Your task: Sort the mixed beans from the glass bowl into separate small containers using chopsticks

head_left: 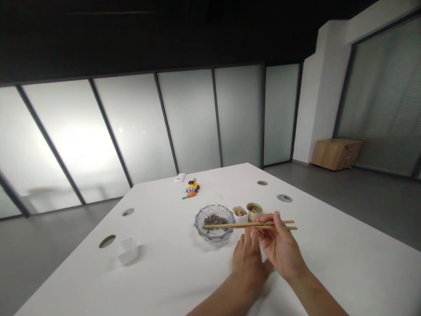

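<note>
My right hand (282, 248) is closed around a pair of wooden chopsticks (237, 225), held almost level with the tips pointing left. Those tips reach over a clear glass bowl (215, 238) with a scalloped rim, in which small dark seed-like pieces (214, 218) lie. Below the chopsticks, my left hand (247, 260) rests low at the table with its fingers stretched forward and its thumb apart. Just beyond the hands, a small white bowl (235, 216) and a beige cup (255, 217) stand side by side, both with light brown pieces inside.
On the left of the white table (171, 267) stands a white square bowl (126, 251). Farther back are a yellow toy vehicle (193, 186), an orange-and-green carrot-like object (190, 195) and a white object (180, 177). Several round cable holes pierce the tabletop.
</note>
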Tool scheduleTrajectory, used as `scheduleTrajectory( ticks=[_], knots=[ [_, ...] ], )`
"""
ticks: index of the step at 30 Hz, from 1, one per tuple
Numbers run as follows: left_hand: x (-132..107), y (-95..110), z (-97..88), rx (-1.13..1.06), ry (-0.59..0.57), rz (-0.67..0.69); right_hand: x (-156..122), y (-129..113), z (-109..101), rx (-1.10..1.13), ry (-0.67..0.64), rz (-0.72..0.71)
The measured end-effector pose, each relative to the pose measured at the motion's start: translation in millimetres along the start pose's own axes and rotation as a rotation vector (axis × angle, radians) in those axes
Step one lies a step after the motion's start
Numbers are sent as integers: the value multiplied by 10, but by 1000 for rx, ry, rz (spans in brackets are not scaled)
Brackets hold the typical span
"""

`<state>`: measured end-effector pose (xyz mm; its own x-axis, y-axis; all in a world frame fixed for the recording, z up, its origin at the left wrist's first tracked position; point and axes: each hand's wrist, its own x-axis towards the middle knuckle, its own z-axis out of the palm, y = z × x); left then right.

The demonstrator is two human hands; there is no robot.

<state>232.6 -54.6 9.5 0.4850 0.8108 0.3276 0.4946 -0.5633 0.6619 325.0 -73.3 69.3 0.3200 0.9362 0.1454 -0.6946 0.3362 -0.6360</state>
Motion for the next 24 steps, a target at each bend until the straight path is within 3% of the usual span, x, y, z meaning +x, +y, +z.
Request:
scheduleTrajectory(
  ticks=[3,5,9,12,15,20,24],
  knots=[
    [-460,-240,-368,128,5,-2,-15,105,-1,-48,17,30],
    [-711,-481,-731,252,98,23,-22,195,-5,-81,24,50],
    [-1037,-1039,-1586,588,480,-82,-51,425,-7,-110,30,59],
    [-1179,-1358,-2076,815,715,-236,-100,596,0,-103,11,75],
    [-1272,-1530,-2306,920,823,-401,-146,711,-2,-110,-8,130],
    [-1368,-1688,-2412,848,848,-616,-151,780,-84,-130,16,216],
    [-1420,-1881,-2501,742,861,-627,-136,801,-164,-123,30,257]
  ],
)
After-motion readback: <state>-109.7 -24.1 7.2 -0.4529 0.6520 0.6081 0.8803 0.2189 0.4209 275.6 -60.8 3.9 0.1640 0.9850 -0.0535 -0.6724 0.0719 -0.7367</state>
